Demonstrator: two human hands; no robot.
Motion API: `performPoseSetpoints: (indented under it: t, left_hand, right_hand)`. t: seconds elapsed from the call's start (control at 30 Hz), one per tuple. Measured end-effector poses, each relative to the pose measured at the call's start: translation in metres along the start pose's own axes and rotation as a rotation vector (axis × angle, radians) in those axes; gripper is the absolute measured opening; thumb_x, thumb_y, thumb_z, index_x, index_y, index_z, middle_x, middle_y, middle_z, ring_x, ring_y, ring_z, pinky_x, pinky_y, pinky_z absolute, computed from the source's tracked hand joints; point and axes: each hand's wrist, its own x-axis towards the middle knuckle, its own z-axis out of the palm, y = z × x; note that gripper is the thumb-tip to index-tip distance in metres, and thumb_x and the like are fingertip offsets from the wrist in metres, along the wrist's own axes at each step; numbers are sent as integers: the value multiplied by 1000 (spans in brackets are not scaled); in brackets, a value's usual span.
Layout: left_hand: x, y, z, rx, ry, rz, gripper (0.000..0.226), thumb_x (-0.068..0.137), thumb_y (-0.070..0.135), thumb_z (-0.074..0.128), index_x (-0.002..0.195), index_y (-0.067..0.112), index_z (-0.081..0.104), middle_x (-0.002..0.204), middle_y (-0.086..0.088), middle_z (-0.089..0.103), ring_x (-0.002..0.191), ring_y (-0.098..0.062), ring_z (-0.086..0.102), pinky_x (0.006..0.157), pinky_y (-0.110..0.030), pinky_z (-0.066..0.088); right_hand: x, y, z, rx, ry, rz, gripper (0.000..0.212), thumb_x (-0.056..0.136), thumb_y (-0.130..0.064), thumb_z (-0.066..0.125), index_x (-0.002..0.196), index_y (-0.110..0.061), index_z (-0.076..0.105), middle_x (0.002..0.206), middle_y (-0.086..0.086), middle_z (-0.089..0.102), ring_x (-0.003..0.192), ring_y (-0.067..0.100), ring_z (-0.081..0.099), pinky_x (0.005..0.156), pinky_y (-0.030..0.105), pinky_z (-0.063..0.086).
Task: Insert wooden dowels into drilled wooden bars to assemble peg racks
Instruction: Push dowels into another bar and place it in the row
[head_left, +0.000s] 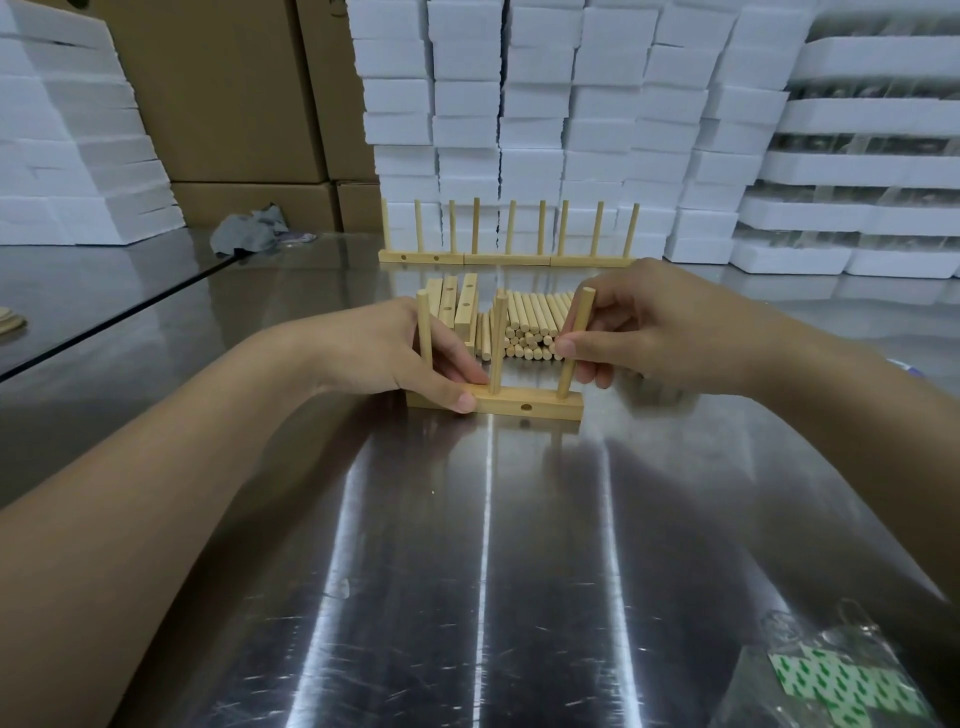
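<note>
Looking down from the head view, we have the bar (540, 404) lying flat on the steel table (467, 571), centre of frame, just in front of both hands.

Left hand (410, 358) clamps the bar's left end: thumb curled over the front face, fingers behind. Right hand (649, 332) pinches the right dowel (577, 332) about mid-length between thumb and fingertips. The hands are apart, one at each end of the bar.

Three dowels stand in the bar. The left dowel (425, 327) rises beside the left-hand fingers, roughly upright. The mid dowel (498, 343) is upright and untouched. The right dowel sits with its lower end at the bar near the right end and leans right at the top; we cannot tell how deep it is seated. One side hole shows on the bar's front face, between mid and right dowels.

Behind the hands we see a dowel pile (530, 327) lying with ends toward us, and spare bars (460, 306) just left of it. Further back, finished racks (506, 257) stand end to end in a row, pegs up.

Foam blocks (519, 104) are stacked along the back and at far left, with cartons (223, 104) between them. A grey rag (249, 234) lies at back left. A clear bag (841, 675) with green-and-white contents lies at near right.
</note>
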Motion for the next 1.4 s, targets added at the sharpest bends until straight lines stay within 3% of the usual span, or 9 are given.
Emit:
performPoseSetpoints:
  t: [0.4, 0.6, 0.67, 0.77, 0.83, 0.9, 1.0, 1.17, 1.4]
  left_hand:
    - [-3, -2, 2, -53, 25, 9, 22, 79, 28, 93, 98, 36, 86, 97, 7, 82, 90, 1, 73, 75, -4, 47]
    - [-3, 0, 4, -62, 35, 6, 22, 79, 28, 93, 98, 34, 86, 97, 5, 82, 91, -1, 73, 76, -5, 47]
    - [-4, 0, 4, -57, 34, 4, 22, 79, 29, 93, 99, 34, 86, 96, 5, 82, 89, 0, 73, 74, -4, 47]
    - [-4, 0, 3, -67, 20, 6, 22, 80, 26, 93, 99, 33, 86, 98, 4, 82, 92, -2, 74, 76, -5, 48]
    - [-4, 0, 3, -75, 22, 4, 21, 80, 24, 93, 98, 33, 86, 96, 4, 82, 90, -2, 75, 76, -5, 49]
    - [-4, 1, 3, -70, 20, -7, 21, 80, 26, 93, 98, 34, 86, 96, 5, 82, 90, -1, 75, 77, -7, 49]
    - [-3, 1, 4, -72, 19, -17, 22, 79, 27, 93, 99, 33, 86, 96, 4, 82, 93, -4, 75, 82, -12, 48]
    - [-4, 2, 5, -68, 20, -2, 20, 81, 24, 92, 99, 29, 86, 96, 3, 83, 92, -5, 75, 78, -8, 49]
    - [-6, 3, 6, -76, 4, -5, 22, 81, 26, 92, 102, 28, 86, 98, 0, 83, 99, -12, 76, 91, -22, 50]
  right_hand:
    - [7, -6, 4, -67, -29, 28, 19, 98, -29, 74, 87, -15, 67, 74, -4, 79, 66, 13, 76, 64, 28, 63]
    - [4, -2, 19, -162, 95, 16, 20, 96, -43, 74, 85, -26, 69, 77, -3, 74, 72, 16, 70, 75, 44, 59]
    - [6, 1, 23, -142, 132, 43, 27, 91, -55, 74, 89, -29, 70, 83, -3, 70, 76, 13, 63, 76, 40, 54]
    - [8, 0, 21, 34, 162, 79, 43, 88, -67, 71, 97, -25, 70, 86, -3, 68, 75, 6, 59, 74, 33, 48]
    - [9, -3, 20, 250, 195, 91, 46, 89, -68, 68, 99, -24, 73, 92, -2, 73, 84, 7, 67, 79, 32, 50]
    - [12, -6, 21, 560, 240, 133, 47, 90, -63, 63, 102, -19, 75, 95, 0, 77, 94, 16, 75, 84, 35, 56]
    - [14, -10, 29, 943, 201, 134, 38, 98, -43, 52, 101, -9, 69, 86, 8, 73, 85, 24, 73, 78, 32, 58]
    - [12, -12, 40, 1030, 205, 121, 24, 101, -16, 43, 89, -9, 63, 72, 7, 59, 67, 21, 58, 67, 30, 54]
    - [15, -20, 60, 1071, 283, 135, 34, 103, -17, 30, 70, -15, 38, 66, 4, 21, 59, 16, 24, 59, 31, 27]
